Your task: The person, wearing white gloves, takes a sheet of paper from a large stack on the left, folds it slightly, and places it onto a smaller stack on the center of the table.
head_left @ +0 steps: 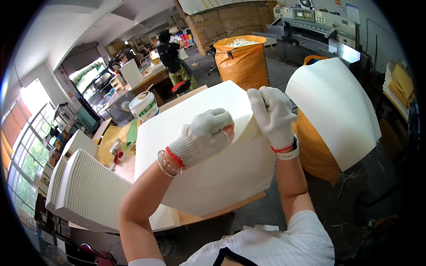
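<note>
A large white sheet (213,181) lies in front of me on the work table, its right edge curling upward. Both my hands wear white knitted gloves with red cuffs. My right hand (273,113) is closed on the raised edge of the sheet. Over the middle of the sheet my left hand (204,133) has its fingers curled. Something pinkish shows at those fingers; whether it is a bare fingertip or a held thing is unclear. Another large white sheet (330,106) hangs bent to the right, over an orange bag (310,150).
A tall stack of white sheets (88,190) leans at the left. Beyond it are a white bucket (143,105), a fan (120,106) and a red tape roll (119,156). An orange bag of paper scraps (242,62), a co-worker (171,57) and a large machine (306,35) stand farther back.
</note>
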A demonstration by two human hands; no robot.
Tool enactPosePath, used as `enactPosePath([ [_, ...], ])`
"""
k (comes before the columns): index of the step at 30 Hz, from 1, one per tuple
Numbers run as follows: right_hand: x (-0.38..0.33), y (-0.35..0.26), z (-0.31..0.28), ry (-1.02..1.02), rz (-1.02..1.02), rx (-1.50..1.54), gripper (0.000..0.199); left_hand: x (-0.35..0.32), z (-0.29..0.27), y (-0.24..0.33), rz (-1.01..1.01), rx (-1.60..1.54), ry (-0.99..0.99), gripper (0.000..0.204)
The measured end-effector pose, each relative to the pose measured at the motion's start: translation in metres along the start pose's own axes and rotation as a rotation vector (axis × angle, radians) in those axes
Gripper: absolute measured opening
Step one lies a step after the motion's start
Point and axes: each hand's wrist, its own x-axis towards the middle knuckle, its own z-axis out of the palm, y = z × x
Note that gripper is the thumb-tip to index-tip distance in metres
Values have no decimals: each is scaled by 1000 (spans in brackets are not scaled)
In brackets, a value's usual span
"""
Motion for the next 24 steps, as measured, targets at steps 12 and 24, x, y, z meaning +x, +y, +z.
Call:
enactPosePath([
  [12, -5, 2, 0, 74, 70, 86, 12, -8, 0, 9, -226, -144, 55, 32],
  [24, -5, 2, 1, 84, 64, 92, 13, -8, 9, -2, 66, -138, 181, 39],
])
